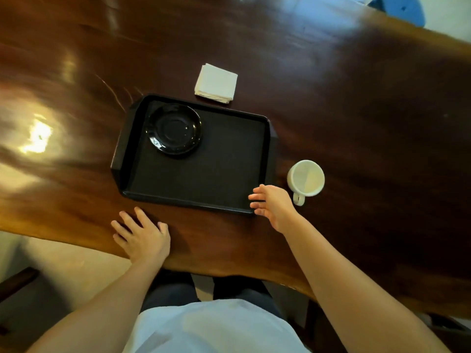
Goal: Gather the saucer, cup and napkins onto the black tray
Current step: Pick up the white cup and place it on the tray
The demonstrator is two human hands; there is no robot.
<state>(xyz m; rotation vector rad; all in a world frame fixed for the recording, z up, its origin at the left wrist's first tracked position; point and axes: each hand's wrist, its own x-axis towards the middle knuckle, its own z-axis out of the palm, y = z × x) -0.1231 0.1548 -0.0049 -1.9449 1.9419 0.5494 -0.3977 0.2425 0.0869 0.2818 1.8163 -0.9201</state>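
Note:
The black tray [224,174] lies in the middle of the dark wooden table. A glossy black saucer [175,129] sits in the tray's far left corner. A white cup [306,178] stands on the table just right of the tray, its handle toward me. A stack of white napkins [216,83] lies on the table beyond the tray's far edge. My right hand [274,206] hovers over the tray's near right corner, fingers apart and holding nothing, a little left of the cup. My left hand [142,236] rests flat on the table in front of the tray's near left edge.
The table [356,110] has a wavy near edge close to my body, with pale floor to the left below it. A blue object [402,8] shows past the table's far right edge. Bright light glares on the table's left part.

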